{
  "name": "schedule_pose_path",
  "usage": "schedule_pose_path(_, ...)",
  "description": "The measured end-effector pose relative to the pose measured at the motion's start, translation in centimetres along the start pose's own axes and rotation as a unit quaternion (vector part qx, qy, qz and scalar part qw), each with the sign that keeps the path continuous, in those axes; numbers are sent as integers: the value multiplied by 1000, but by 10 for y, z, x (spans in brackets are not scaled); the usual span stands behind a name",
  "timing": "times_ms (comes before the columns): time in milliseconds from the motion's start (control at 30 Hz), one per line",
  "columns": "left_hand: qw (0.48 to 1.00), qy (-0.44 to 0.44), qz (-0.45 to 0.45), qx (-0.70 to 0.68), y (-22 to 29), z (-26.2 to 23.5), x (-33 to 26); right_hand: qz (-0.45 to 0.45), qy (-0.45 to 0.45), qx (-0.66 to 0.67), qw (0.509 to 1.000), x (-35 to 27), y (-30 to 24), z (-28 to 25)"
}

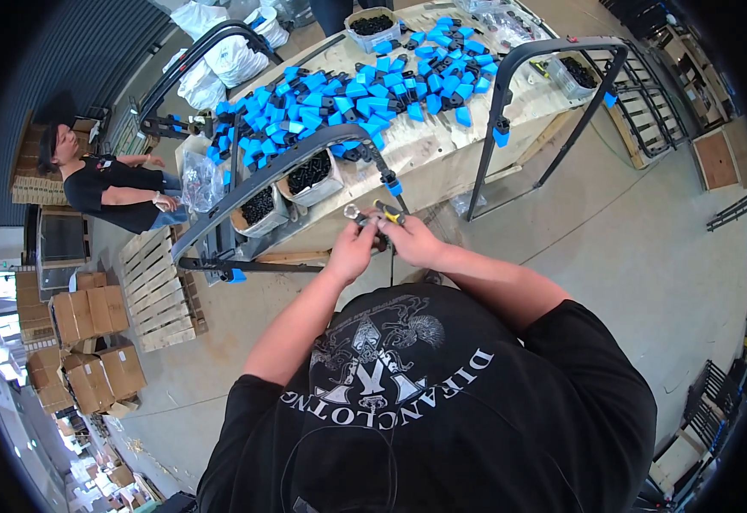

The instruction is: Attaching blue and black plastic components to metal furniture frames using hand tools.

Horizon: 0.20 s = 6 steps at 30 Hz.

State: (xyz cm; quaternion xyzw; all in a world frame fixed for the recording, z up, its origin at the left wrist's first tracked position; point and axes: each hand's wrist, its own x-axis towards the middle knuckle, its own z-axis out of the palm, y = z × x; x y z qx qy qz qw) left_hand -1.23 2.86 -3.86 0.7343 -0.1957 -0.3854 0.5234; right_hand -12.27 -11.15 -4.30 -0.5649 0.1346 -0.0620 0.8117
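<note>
My left hand (353, 250) is closed around a metal wrench (352, 211), whose ring-shaped end sticks up past the fingers. My right hand (415, 242) grips a tool with a yellow and black handle (388, 211); its working end is hidden. Both hands meet in front of my body, fingertips close together, over something dark that I cannot make out. Just beyond them stands a black tubular frame (305, 141), with a blue-tipped fitting (393, 185) on its near leg.
On the wooden table (416, 158) lies a heap of blue and black plastic parts (305, 107). Boxes of small black parts (309, 173) stand along its edge. A second black frame (497, 94) is at the right. A person (108, 184) stands left, near a pallet (158, 291).
</note>
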Motion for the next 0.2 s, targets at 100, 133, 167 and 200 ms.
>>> schedule_pose_path(100, 994, -3, -5, -110, 8, 23, 16, 5, -5, -90, 996, 1, 11, -19)
schedule_pose_path(133, 998, 44, 4, -34, 7, 23, 18, -19, 58, -197, 979, 1, 5, -23)
schedule_pose_path(167, 995, 91, 14, 44, 7, 19, 20, -45, 120, -301, 945, -3, -15, -25)
schedule_pose_path(200, 994, 95, 12, 43, 7, 19, 22, -45, 116, -300, 946, 0, -15, -27)
